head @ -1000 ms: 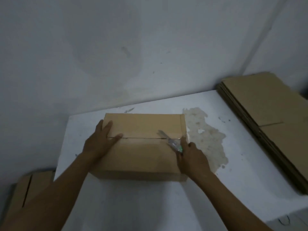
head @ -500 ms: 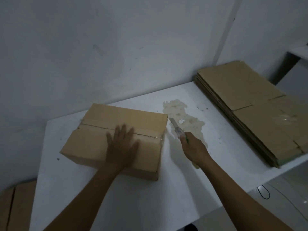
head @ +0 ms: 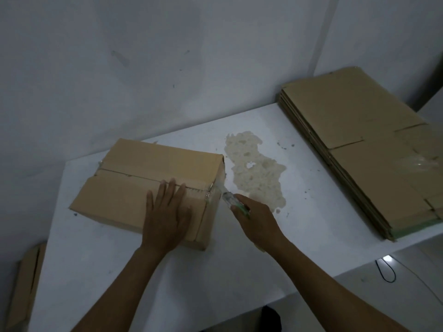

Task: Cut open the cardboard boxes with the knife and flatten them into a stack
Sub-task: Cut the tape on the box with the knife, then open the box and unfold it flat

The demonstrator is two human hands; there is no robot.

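A closed brown cardboard box (head: 134,185) lies on the white table (head: 215,271), its top flaps meeting in a taped seam. My left hand (head: 167,214) presses flat on the box's top near its right end, fingers straight. My right hand (head: 256,224) grips a utility knife (head: 230,200) with a clear and green handle. The blade tip touches the tape at the right end of the seam, on the box's upper right edge. A stack of flattened boxes (head: 374,149) lies at the table's right side.
A pale rough stain (head: 256,168) marks the table right of the box. More cardboard (head: 24,286) leans on the floor at lower left. A black cord (head: 386,271) lies on the floor at right. A grey wall stands close behind the table.
The knife has come back from beside the box to the seam's right end. My left hand stayed flat on the box top. The view shifted slightly.
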